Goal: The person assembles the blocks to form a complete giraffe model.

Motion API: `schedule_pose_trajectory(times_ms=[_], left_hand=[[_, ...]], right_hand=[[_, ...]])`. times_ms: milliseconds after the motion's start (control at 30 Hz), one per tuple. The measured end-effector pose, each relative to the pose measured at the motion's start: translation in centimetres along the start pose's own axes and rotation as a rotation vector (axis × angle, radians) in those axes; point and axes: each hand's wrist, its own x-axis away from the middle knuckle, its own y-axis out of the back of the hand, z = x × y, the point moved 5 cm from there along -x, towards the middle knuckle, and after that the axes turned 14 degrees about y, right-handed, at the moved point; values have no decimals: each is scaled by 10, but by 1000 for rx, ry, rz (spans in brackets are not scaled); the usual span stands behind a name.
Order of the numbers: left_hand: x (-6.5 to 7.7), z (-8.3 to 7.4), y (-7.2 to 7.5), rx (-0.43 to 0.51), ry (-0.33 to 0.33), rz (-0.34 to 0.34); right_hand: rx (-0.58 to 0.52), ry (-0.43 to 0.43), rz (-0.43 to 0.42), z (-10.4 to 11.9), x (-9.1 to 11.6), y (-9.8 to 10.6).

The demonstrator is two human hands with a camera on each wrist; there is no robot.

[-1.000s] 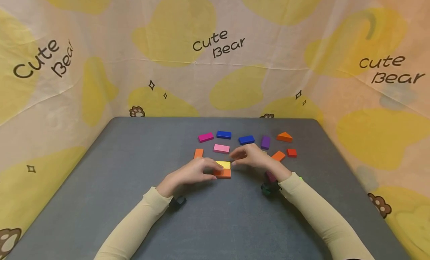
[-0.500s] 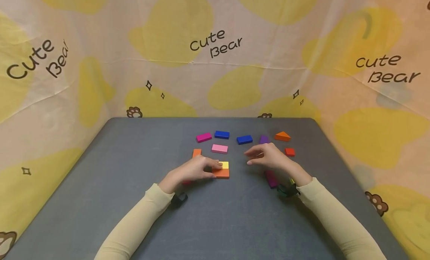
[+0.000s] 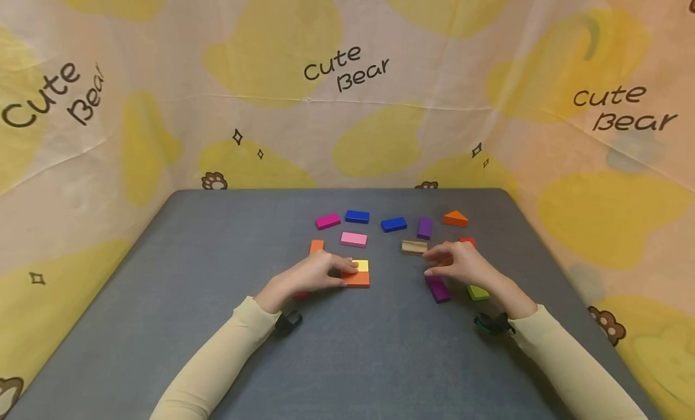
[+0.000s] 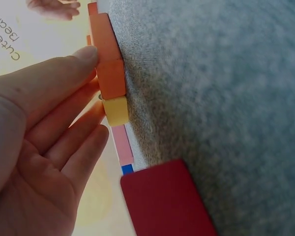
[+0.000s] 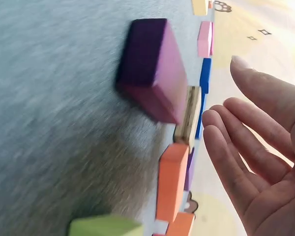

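Observation:
My left hand rests its fingertips on a yellow block and an orange block, which lie flat side by side at the table's middle. In the left wrist view the thumb touches the orange block's upper edge, with the other fingers extended by the yellow one. My right hand hovers with loosely bent fingers, holding nothing. Below and near it lie a dark purple block, a striped wooden block and a green block. An orange block beneath it is mostly hidden in the head view.
Behind the hands lie a pink block, a magenta block, two blue blocks, a violet block and an orange triangle. A red block sits close to the left wrist. Printed cloth surrounds the grey table.
My right hand has moved away from the yellow and orange blocks, rightward over the dark purple block, uncovering the wooden one. The left hand stays on its blocks.

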Motion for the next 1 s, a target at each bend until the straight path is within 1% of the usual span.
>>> schedule_pose_trajectory(times_ms=[233,400,733,900,1000], left_hand=[[0,0,0,3,5,2],[0,1,1,8,12,3],[1,0,2,11,11,-1],[1,-1,1,9,7,7],[1,-1,1,9,8,9]], right_hand=[[44,-13,0,-2,17,4],[65,-37,9,-3,23,3],[55,-27,6,-5,21,-6],[16,-22,21,-5,18,-10],[-28,-12,39,-4,15,-13]])
